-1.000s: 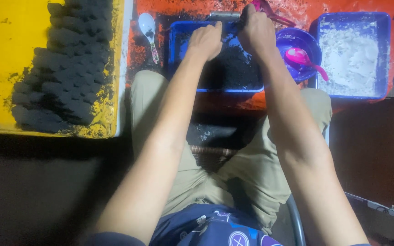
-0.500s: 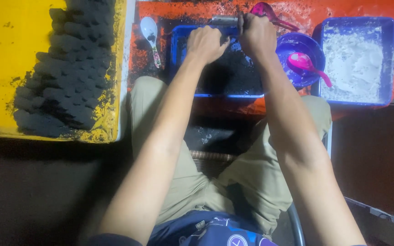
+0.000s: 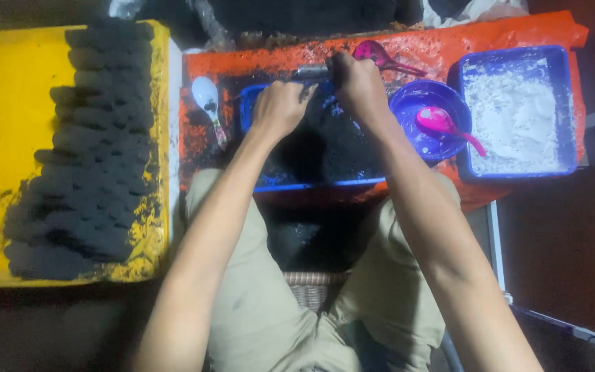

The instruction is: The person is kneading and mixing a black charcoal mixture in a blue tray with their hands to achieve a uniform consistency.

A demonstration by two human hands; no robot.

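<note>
Presently the fingers of the right hand (image 3: 358, 86) are curled tight around a dark, narrow tool (image 3: 311, 71) at the far rim of the blue tray (image 3: 325, 184), while the fingers of the left hand (image 3: 278, 109) are closed into a loose fist over the black mixture (image 3: 325, 148); whether they hold any of it cannot be told. Risk: pressure against the rim could tip the tray toward the lap, spilling black mixture onto the orange sheet (image 3: 504, 38). The right wrist lies just beside the purple bowl (image 3: 430, 110) and its pink spoon (image 3: 445, 125); a sideways sweep could upset them. Both forearms extend straight forward, elbows above the knees.
</note>
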